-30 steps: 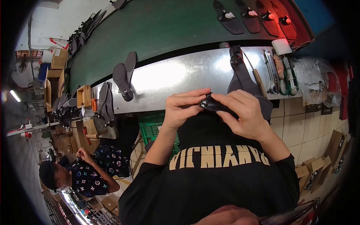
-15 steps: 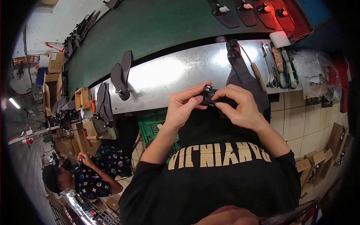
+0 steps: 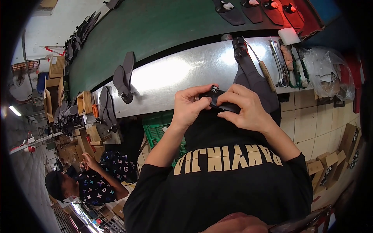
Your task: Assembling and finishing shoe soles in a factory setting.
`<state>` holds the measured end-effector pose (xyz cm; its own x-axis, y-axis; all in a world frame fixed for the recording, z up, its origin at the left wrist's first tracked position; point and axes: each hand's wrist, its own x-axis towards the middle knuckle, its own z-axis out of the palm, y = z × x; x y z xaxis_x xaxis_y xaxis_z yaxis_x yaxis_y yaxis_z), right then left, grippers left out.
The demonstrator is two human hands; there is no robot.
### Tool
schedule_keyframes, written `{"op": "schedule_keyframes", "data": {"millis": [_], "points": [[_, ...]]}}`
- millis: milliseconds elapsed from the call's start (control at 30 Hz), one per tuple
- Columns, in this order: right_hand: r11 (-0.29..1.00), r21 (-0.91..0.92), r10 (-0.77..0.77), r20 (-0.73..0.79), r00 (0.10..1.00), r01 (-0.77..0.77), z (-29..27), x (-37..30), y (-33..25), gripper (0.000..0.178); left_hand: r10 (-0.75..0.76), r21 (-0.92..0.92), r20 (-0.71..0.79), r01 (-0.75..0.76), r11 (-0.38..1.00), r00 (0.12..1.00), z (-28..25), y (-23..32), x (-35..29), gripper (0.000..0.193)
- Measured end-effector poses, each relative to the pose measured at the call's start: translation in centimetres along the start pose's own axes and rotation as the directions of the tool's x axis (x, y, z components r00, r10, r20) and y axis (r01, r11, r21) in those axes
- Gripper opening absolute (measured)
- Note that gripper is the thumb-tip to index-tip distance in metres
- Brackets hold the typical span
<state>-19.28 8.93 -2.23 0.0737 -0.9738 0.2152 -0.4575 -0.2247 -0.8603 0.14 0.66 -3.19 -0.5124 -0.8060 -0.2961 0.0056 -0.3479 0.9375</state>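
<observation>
Close to my body, by the near edge of the metal bench, both hands are on a black sandal. My left hand pinches its strap end between thumb and fingers, and a shiny square ornament shows above the thumb. My right hand grips the dark part just beside it, fingers bent over the top and thumb below. Much of the sandal is hidden by my fingers. Just beyond my right hand lies a pair of dark sandals on the bench.
Tools lie right of the bench: an awl, scissors and a wrench, near a clear plastic bag. More sandals rest on the left. Behind runs a green belt. A co-worker sits at left, beyond a green crate.
My right thumb and fingers have shifted slightly left along the sandal, closing nearer to my left hand. Both hands keep their hold. The co-worker's hands have moved a little.
</observation>
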Motion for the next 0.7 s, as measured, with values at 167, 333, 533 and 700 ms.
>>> {"op": "schedule_keyframes", "data": {"millis": [167, 333, 533, 700], "points": [[1.000, -0.003, -0.020, -0.037, 0.999, 0.019, 0.6, -0.1, 0.3, 0.028, 0.015, 0.017, -0.010, -0.015, 1.000, 1.000, 0.2, 0.3, 0.1, 0.035], [0.990, -0.096, -0.123, -0.179, 0.976, 0.107, 1.5, -0.2, 0.7, 0.021, 0.032, -0.010, -0.020, -0.032, 0.999, 0.999, 0.1, 0.5, 0.2, 0.034], [0.947, -0.210, -0.289, -0.230, 0.929, 0.243, 1.6, -0.7, 0.6, 0.020, -0.224, -0.207, 0.096, 0.240, 0.949, 0.970, -0.9, 1.1, 0.2, 0.034], [0.973, -0.113, -0.219, -0.208, 0.953, 0.199, 1.0, -0.4, 0.1, 0.026, -0.191, -0.235, 0.058, 0.199, 0.951, 0.980, 0.2, 1.8, -0.1, 0.044]]}}
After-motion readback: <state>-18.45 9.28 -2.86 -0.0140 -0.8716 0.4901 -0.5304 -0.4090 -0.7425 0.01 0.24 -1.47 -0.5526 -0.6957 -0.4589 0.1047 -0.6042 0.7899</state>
